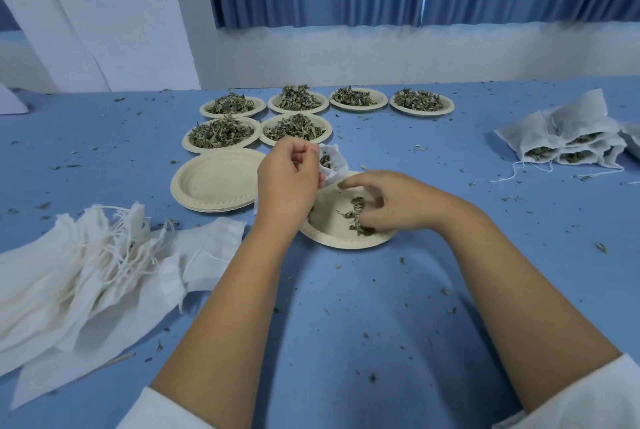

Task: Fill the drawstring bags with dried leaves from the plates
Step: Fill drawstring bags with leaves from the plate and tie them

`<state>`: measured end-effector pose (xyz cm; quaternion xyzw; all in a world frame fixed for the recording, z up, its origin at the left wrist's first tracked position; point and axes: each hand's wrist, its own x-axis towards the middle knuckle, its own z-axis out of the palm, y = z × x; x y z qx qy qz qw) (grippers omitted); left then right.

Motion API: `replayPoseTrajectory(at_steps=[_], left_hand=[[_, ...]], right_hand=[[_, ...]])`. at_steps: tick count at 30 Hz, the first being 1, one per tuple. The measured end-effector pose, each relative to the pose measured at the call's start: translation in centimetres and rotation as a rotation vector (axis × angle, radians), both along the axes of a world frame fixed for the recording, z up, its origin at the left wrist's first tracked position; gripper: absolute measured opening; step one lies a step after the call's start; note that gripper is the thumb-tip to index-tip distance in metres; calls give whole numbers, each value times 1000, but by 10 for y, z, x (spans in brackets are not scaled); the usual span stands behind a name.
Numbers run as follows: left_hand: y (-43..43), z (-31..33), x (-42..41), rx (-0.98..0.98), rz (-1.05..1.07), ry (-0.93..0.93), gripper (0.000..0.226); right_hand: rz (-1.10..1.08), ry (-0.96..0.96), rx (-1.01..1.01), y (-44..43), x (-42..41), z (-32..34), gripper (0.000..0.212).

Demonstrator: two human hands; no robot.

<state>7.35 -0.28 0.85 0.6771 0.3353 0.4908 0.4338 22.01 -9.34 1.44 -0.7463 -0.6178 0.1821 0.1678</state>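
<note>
Blue counter point(346, 317), littered with leaf crumbs. Left side: big loose pile of empty bags point(86, 272), strings tangled, near the left arm so the next one is an easy reach. Far right: filled bags point(568, 130) stacked mouths toward camera, leaves showing, parked well apart from the work area. Back centre: six full plates point(221, 150) in two rows, waiting stock. Just in front of them, a stack of empty plates point(214, 179), probably used ones nested out of the way.

Working plate point(346, 244) sits nearest the person, between both hands, nearly emptied. Left hand point(287, 182) holds the bag point(332, 165) up at the plate's far edge, grip pinched on the rim; the mouth gapes toward the right hand, likely so drops land over the plate, not the counter. Some leaf visible inside; the lower part of the bag is hidden behind the hand. Right hand point(391, 200) is down on the plate, grip curled round the last leaves point(356, 217), looks like gathering a final pinch. Judgement: this plate is almost done, and the bag still needs this clump.
</note>
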Motion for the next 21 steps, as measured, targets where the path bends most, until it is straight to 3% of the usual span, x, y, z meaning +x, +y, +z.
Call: replayPoseTrajectory(at_steps=[3, 12, 21], left_hand=[[-1, 0, 1, -6, -4, 15, 11], [0, -1, 2, 5, -4, 48, 10], [2, 0, -1, -26, -1, 9, 11]], right_hand=[[42, -48, -90, 1, -2, -4, 64], [-17, -14, -13, 2, -2, -6, 27], [-33, 6, 43, 3, -12, -13, 10]])
